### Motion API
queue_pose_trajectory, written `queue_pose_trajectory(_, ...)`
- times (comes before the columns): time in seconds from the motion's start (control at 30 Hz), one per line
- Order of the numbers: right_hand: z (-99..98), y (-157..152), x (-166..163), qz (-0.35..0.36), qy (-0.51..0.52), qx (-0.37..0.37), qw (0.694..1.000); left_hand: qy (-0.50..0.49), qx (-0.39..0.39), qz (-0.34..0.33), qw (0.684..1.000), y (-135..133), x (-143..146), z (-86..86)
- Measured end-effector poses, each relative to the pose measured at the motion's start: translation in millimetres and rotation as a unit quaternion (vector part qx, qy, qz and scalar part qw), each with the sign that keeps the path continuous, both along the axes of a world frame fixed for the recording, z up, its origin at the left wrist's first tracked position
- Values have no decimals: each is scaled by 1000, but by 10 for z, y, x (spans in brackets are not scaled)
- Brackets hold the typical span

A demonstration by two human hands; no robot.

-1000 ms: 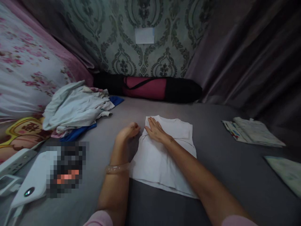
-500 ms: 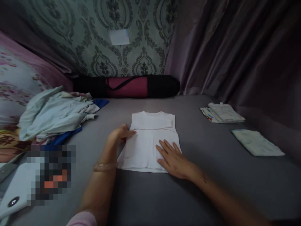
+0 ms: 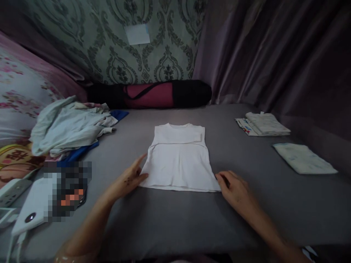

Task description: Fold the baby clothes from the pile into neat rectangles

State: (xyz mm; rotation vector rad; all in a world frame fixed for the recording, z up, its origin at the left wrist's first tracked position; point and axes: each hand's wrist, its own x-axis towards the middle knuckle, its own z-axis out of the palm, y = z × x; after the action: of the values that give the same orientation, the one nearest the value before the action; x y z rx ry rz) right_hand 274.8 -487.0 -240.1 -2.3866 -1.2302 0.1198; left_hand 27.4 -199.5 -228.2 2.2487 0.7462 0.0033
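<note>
A white shirt (image 3: 179, 160) lies face down or up, I cannot tell which, flat on the grey bed sheet with its neckline away from me. Its sleeves are folded across the chest. My left hand (image 3: 130, 179) is at the lower left side, thumb resting on the cloth edge and forefinger stretched out along the side, fingers apart. At the lower right hem corner, my right hand (image 3: 236, 188) has its fingers curled, thumb and forefinger closed on the edge of the shirt. The undersides of its fingers are hidden.
Rumpled clothes (image 3: 68, 126) lie at the left beside a floral pillow (image 3: 19, 98). A power bank (image 3: 35, 204) with a cable and a power strip (image 3: 13, 191) are nearer. Folded clothes (image 3: 267, 123) and a folded cloth (image 3: 304, 159) lie right. A long black-and-red bag (image 3: 153, 95) lines the wall.
My left hand has slid down the shirt's left side towards the hem. My right hand has left the shirt's front for the lower right corner, and its spread fingers have curled.
</note>
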Motion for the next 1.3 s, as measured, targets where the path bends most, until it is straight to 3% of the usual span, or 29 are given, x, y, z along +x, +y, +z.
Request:
queue_pose_trajectory(0.07,-43,7,31,-38,4,-35,999,1,-7,-9,1000,-32,-17,31)
queue_pose_trajectory(0.27,7,91,-20,-21,45,-48,998,34,-41,24,998,-8,-51,53)
queue_pose_trajectory(0.4,38,106,58,-53,198,-11,979,19,-42,16,999,32,-126,43)
queue_pose_trajectory(0.5,11,78,156,-13,281,37,959,-5,-23,-13,1000,58,-191,37)
queue_pose_trajectory(0.67,-73,30,300,107,131,29,985,-73,33,-72,994,124,-225,-76)
queue_pose_trajectory(0.77,-130,57,384,172,65,30,982,-95,84,-78,989,179,-197,-180)
queue_pose_trajectory(1.0,-118,98,443,234,-18,53,971,-100,188,-110,971,252,-185,-214)
queue_pose_trajectory(1.17,-112,12,439,301,14,33,953,-93,133,-157,974,213,-220,-107)
queue_pose_trajectory(1.3,-103,16,428,270,59,61,959,-116,70,-167,977,191,-202,-56)
